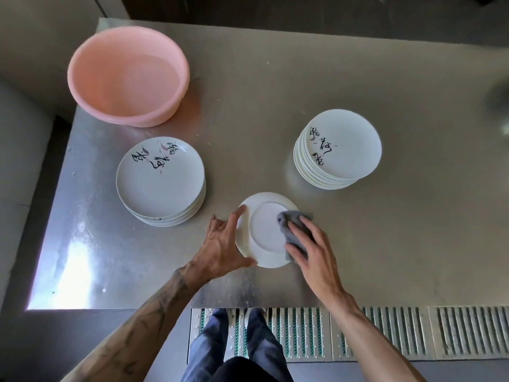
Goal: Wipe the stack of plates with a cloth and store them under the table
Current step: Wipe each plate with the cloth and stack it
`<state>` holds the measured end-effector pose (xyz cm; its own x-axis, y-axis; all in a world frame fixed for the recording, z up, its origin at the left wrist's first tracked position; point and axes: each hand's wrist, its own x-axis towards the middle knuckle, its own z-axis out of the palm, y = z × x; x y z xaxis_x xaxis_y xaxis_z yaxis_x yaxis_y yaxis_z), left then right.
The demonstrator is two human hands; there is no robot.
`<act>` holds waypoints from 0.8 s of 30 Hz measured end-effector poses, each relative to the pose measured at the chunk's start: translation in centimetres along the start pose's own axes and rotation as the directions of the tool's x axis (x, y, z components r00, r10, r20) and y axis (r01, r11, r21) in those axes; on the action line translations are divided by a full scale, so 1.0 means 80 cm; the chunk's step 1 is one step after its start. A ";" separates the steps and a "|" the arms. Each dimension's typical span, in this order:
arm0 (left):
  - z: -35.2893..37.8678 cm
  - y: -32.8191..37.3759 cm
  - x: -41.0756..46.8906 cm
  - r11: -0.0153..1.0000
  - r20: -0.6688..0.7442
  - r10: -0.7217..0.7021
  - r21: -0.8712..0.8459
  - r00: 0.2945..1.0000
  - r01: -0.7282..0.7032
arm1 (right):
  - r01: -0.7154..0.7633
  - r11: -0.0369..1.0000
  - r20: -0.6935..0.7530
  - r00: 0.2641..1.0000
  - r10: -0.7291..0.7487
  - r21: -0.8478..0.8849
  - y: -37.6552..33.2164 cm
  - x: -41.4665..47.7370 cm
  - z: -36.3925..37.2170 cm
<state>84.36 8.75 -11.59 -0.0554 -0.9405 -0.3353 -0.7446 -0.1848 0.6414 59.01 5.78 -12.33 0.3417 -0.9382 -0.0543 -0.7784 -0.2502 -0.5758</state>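
While left fingers (pixel 238 213) grip plate (pixel 264 235), right fingers (pixel 305 230) press cloth (pixel 292 217) flat | near: left stack (pixel 159 175), right stack (pixel 344 147), basin (pixel 124 78)

A single head-worn wide-angle view looks steeply down from close above onto the bench (pixel 358 244), its near edge crossing the lower frame.

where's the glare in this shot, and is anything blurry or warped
head view: strong glare on the table at its near-left corner; a blurred grey shape at the right edge; slight wide-angle bowing of the table edges; the held plate is sharp
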 end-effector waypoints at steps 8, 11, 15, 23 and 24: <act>-0.013 0.006 0.002 0.961 -0.024 -0.052 -0.273 0.998 0.043 | -0.153 0.970 -0.052 0.985 0.166 0.190 -0.021 0.032 -0.005; -0.021 0.017 0.002 0.871 -0.027 -0.081 -0.488 0.996 0.057 | -0.144 0.962 -0.102 0.980 0.171 0.233 -0.019 0.028 -0.014; -0.045 0.033 0.009 0.764 -0.049 -0.233 -0.627 0.971 0.152 | -0.161 0.959 -0.135 0.971 0.196 0.233 -0.017 0.034 -0.026; -0.128 0.065 0.024 0.820 -0.204 -0.228 -0.567 0.952 0.075 | -0.193 0.950 -0.176 0.955 0.240 0.247 -0.010 0.035 -0.043; -0.138 0.073 0.027 0.846 -0.248 -0.201 -0.531 0.948 0.040 | -0.189 0.950 -0.179 0.955 0.237 0.248 -0.010 0.035 -0.044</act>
<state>87.20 2.47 -0.95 0.2624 -0.9248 -0.2753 -0.2789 -0.3458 0.8959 58.74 2.56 -9.14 0.0478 -0.9980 -0.0420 -0.6732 -0.0011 -0.7395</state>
